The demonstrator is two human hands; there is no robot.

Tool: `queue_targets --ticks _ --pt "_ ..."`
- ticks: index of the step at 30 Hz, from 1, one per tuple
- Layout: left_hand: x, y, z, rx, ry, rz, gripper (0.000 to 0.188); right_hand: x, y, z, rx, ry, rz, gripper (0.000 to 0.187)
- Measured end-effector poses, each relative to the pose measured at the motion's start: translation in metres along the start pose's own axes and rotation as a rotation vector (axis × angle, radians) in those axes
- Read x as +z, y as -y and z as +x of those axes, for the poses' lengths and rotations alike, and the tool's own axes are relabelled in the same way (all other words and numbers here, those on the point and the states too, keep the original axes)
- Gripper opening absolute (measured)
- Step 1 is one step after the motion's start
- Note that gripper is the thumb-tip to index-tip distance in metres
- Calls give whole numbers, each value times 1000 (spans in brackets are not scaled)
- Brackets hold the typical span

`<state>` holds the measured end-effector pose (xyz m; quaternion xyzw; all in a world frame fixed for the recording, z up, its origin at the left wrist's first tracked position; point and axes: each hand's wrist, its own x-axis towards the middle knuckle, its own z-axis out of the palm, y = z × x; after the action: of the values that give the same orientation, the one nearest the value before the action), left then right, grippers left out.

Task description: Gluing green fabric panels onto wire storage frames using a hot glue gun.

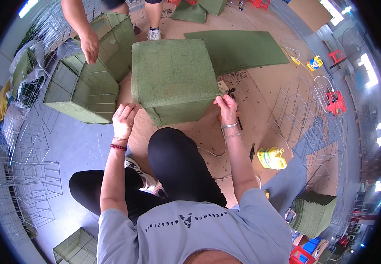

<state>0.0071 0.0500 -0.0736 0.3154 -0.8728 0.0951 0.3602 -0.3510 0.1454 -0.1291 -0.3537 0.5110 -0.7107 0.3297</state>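
Your left hand (125,121) and right hand (227,108) each pinch a near corner of the green box (173,70), which sits just beyond your knees, right of the open green boxes (89,90). It should be light, its cloth soft and grippy over stiff wire; hold the framed edges, since the panels would probably give.
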Motion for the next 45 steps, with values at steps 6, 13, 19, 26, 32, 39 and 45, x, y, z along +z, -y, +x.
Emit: queue_targets --ticks 6,13,19,26,32,39,45 --pt "-1 3 -5 39 -15 17 21 2 11 -9 119 -61 -144 18" --pt "-3 5 -3 86 -9 84 23 22 14 -12 285 5 109 20" --pt "-3 3 -5 40 -26 61 23 25 0 -9 191 -10 39 15" --pt "-5 -37 -15 -259 -141 20 18 16 -2 -8 143 -13 27 14" --pt "34 -93 -5 -1126 217 -1357 43 31 1 -10 134 -18 -14 13" --pt "79 -107 37 -1111 341 -1572 33 25 1 -7 82 4 -11 12" --pt "81 -119 50 -1089 137 -1514 31 19 -13 -5 93 25 -114 15"
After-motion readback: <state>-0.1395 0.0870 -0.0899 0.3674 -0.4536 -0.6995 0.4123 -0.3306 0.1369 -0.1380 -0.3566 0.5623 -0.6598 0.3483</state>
